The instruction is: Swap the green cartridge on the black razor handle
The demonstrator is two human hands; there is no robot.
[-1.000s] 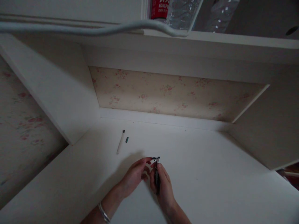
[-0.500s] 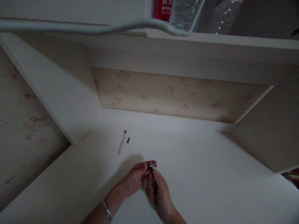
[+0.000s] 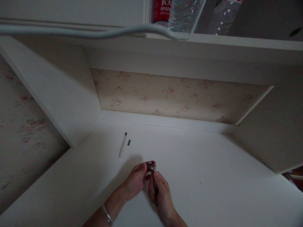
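In the head view, my right hand [image 3: 163, 194] is wrapped round the dark handle of a razor [image 3: 155, 188], its thumb near the silvery neck. My left hand [image 3: 135, 179] pinches the dark razor head [image 3: 150, 163] at the top of the handle. Whether head and handle are joined I cannot tell; the fingers cover part of them. Beyond my hands, on the white tabletop [image 3: 189, 157], lie a white toothbrush [image 3: 122, 145] with dark bristles and a small dark-and-green piece [image 3: 129, 142] that looks like a razor cartridge.
Above the table runs a shelf [image 3: 213, 40] with clear plastic bottles [image 3: 184, 14] and a red-labelled package [image 3: 162, 11]. A pale tube [image 3: 94, 33] crosses in front of it. White side panels [image 3: 71, 94] stand left and right; floral wallpaper [image 3: 170, 94] shows behind.
The razor head in my left fingers has shifted slightly up and left relative to the handle's neck, showing more of its dark side. My view has moved a little.
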